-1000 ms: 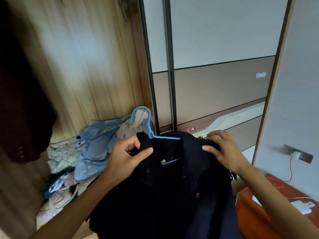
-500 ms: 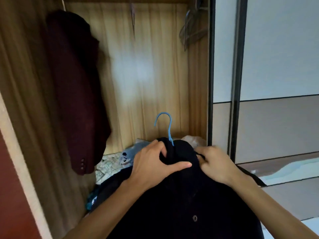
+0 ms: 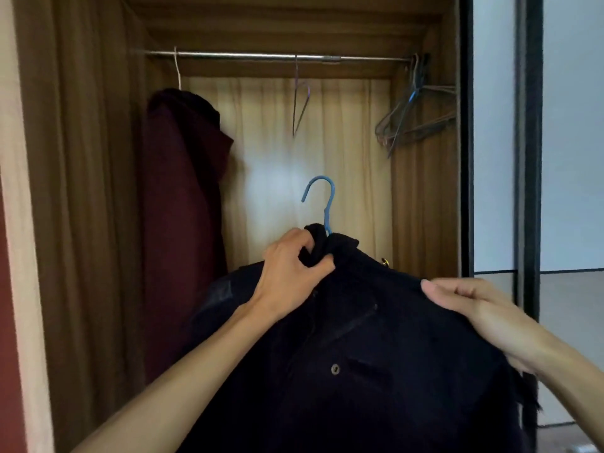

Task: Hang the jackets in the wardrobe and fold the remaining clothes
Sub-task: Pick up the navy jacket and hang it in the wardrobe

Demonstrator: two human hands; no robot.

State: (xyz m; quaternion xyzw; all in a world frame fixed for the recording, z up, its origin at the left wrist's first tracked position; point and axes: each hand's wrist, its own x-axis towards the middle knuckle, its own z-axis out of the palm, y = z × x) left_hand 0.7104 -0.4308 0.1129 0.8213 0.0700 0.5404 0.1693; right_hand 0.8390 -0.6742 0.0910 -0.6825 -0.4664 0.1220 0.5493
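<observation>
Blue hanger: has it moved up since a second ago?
Yes. The blue hanger has risen against the hanging maroon jacket, from its lower part to its upper half, still below the rail.

Black jacket [image 3: 376,354] on blue hanger [image 3: 322,204], hook upright below the rail [image 3: 261,55]; left hand [image 3: 291,273] grips the collar, right hand [image 3: 474,308] pinches the shoulder; maroon jacket [image 3: 183,197] hung at left; bare hangers [image 3: 411,122] bunched at right, open wardrobe [image 3: 421,197]

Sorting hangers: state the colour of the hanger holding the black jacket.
The hanger is blue, seen best in head view.
</observation>
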